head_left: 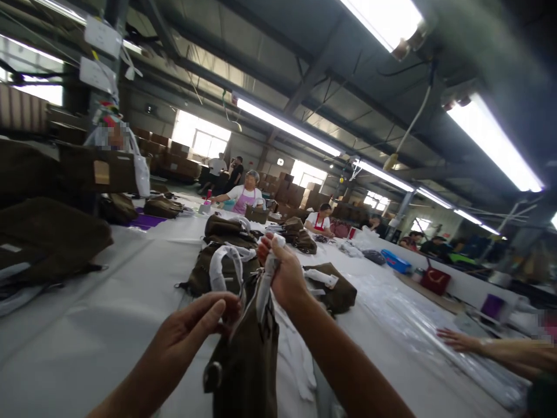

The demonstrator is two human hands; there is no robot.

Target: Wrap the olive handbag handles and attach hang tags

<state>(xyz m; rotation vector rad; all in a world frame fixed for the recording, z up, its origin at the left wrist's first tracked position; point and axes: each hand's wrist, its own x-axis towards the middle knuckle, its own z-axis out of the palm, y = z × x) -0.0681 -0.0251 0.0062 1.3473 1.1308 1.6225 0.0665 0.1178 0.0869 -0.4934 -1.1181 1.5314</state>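
"Two of ours in view: left hand (195,325) and right hand (286,271). States?"

"Our right hand grips the white-wrapped handle (265,290) of the brown bag (247,366), upright right in front of us."

"Left?"

"Fingers bent by the bag's upper edge; we can't tell if they grip. More brown bags (200,270) lie just beyond on our table (113,319)."

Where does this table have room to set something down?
The widest bare patch of table lies between the left-edge bags and the left hand. A narrower strip lies between the right forearm and the clear plastic sheeting. The middle bags crowd the area around and beyond the right hand.
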